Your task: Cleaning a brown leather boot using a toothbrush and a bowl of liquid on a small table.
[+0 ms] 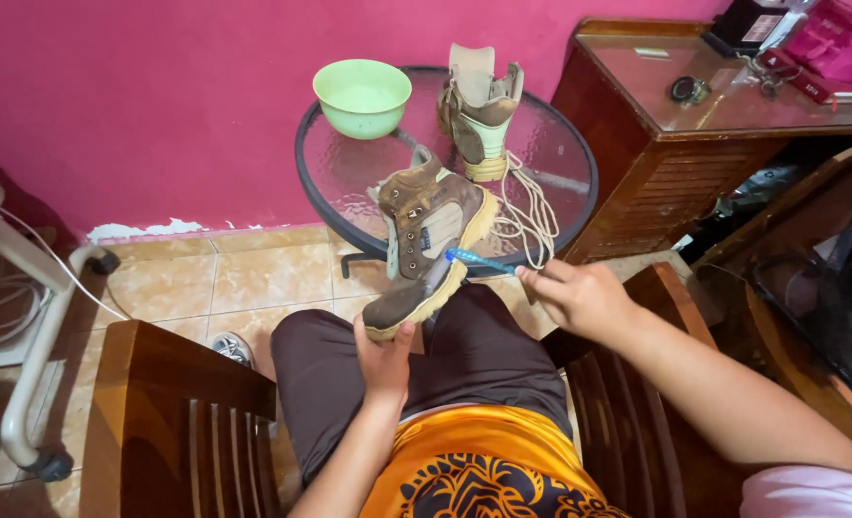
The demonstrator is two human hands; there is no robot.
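Observation:
My left hand [386, 363] grips the toe of a brown and tan boot [424, 242], holding it tilted over my lap with its heel toward the round glass table [349, 173]. My right hand [577, 295] holds a blue toothbrush [479, 259], whose bristle end touches the boot's side near the sole. A second matching boot [480, 113] stands upright on the table, its loose cream laces [529, 213] trailing over the glass. A pale green bowl [362, 97] sits at the table's far left.
A wooden cabinet [695, 134] with a glass top stands at the right, holding small items and a pink bag [840, 38]. Wooden chairs [181, 422] flank my legs. A white metal frame [33, 326] stands at left on the tiled floor, by the pink wall.

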